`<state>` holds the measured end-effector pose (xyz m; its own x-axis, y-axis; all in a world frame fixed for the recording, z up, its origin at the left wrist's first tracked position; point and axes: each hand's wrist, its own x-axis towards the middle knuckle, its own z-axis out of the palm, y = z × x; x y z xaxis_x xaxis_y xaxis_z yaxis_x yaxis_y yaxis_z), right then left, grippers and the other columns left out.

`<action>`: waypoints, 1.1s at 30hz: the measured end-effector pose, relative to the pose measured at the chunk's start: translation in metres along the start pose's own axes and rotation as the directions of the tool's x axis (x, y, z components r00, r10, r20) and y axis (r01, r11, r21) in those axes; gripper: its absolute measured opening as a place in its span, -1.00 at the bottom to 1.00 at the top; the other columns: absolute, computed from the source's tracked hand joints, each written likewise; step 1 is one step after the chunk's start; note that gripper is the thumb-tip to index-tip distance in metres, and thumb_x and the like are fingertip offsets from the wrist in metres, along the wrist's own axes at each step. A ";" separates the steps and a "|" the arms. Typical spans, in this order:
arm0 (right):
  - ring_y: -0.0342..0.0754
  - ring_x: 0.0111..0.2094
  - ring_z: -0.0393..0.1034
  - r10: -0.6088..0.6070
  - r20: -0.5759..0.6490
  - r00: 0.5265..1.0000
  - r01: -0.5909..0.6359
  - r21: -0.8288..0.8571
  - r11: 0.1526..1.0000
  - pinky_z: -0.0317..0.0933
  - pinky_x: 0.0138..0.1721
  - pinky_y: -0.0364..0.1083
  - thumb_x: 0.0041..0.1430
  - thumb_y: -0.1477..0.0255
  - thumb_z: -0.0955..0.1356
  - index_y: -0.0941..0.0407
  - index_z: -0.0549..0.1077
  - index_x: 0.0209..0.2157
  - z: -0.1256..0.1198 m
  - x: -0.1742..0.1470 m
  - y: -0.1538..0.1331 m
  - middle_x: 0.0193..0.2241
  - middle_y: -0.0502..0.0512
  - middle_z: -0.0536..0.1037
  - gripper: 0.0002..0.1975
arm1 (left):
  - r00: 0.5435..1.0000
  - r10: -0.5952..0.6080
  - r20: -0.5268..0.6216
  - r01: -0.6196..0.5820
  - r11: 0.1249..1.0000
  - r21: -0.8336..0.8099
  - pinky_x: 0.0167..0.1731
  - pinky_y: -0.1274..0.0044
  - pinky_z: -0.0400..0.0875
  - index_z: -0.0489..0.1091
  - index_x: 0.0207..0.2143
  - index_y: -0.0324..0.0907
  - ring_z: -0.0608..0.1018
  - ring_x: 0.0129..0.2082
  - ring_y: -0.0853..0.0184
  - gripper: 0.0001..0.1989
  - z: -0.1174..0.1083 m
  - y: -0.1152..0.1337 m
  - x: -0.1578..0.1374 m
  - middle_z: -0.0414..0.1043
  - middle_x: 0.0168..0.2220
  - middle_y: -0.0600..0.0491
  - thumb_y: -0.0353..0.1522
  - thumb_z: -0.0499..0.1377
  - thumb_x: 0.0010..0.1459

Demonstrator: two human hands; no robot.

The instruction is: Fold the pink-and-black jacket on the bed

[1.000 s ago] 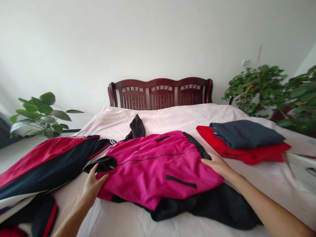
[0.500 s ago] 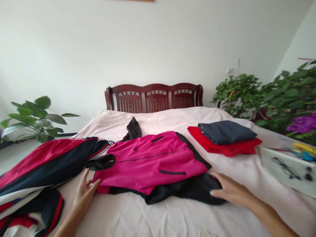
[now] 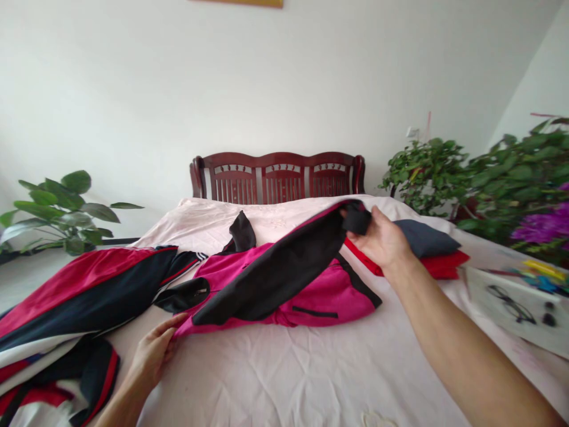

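Right hand (image 3: pixel 377 240) grips the black sleeve (image 3: pixel 284 264) by its cuff (image 3: pixel 357 219), the pink jacket (image 3: pixel 317 293) lying below and leftward. Left hand (image 3: pixel 153 354) pinches the shoulder (image 3: pixel 188 328), apparently for anchorage.

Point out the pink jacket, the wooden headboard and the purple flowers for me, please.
Pink jacket (image 3: pixel 284 279): head view, on its black sleeve.
Wooden headboard (image 3: pixel 283 177): head view, middle panel.
Purple flowers (image 3: pixel 540 228): head view, on petals.

The black sleeve (image 3: pixel 280 270) hid part of the pink jacket (image 3: pixel 335 287); the left edge cut off the red-and-navy garment (image 3: pixel 106 305)
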<state>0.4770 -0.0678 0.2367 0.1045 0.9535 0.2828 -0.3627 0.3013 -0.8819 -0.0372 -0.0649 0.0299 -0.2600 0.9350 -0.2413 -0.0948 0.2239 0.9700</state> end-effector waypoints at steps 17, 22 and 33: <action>0.27 -0.01 0.44 0.089 -0.528 0.845 -0.512 -0.749 0.420 0.26 0.04 0.13 -0.13 0.10 0.43 0.06 0.53 -0.42 -0.159 -0.071 0.122 -0.29 0.17 0.63 -0.67 | 0.858 0.430 0.282 -0.392 0.191 0.900 0.05 0.31 0.27 0.37 0.15 -0.15 0.50 0.02 0.02 -0.39 0.045 0.008 -0.009 0.54 -0.04 -0.13 -0.02 0.08 0.15; 0.11 -0.08 0.49 0.091 -0.344 0.934 -0.314 -0.676 0.667 0.34 -0.07 0.00 -0.01 0.03 0.38 0.10 0.54 -0.24 -0.145 -0.062 0.116 -0.20 0.13 0.63 -0.55 | 0.896 0.310 0.318 -0.437 0.487 0.756 -0.40 0.53 0.25 0.50 -0.42 -0.06 0.53 -0.43 0.20 -0.64 0.054 0.021 0.005 0.47 -0.52 0.10 0.02 0.22 -0.02; 0.09 -0.24 0.45 -0.178 -0.325 0.929 -0.188 -0.826 0.531 0.29 -0.16 -0.01 0.01 0.08 0.29 0.13 0.52 -0.36 -0.145 -0.028 0.094 -0.38 0.13 0.60 -0.59 | 0.892 0.316 0.324 -0.429 0.820 0.380 -0.45 0.57 0.34 0.51 -0.41 -0.15 0.40 -0.49 0.34 -0.53 -0.003 0.031 0.001 0.40 -0.54 0.14 0.06 0.34 -0.18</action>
<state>0.5744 -0.0642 0.0910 0.4630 0.8352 0.2968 0.5528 -0.0103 -0.8332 -0.0433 -0.0577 0.0597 0.0497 0.9936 0.1013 0.3986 -0.1128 0.9102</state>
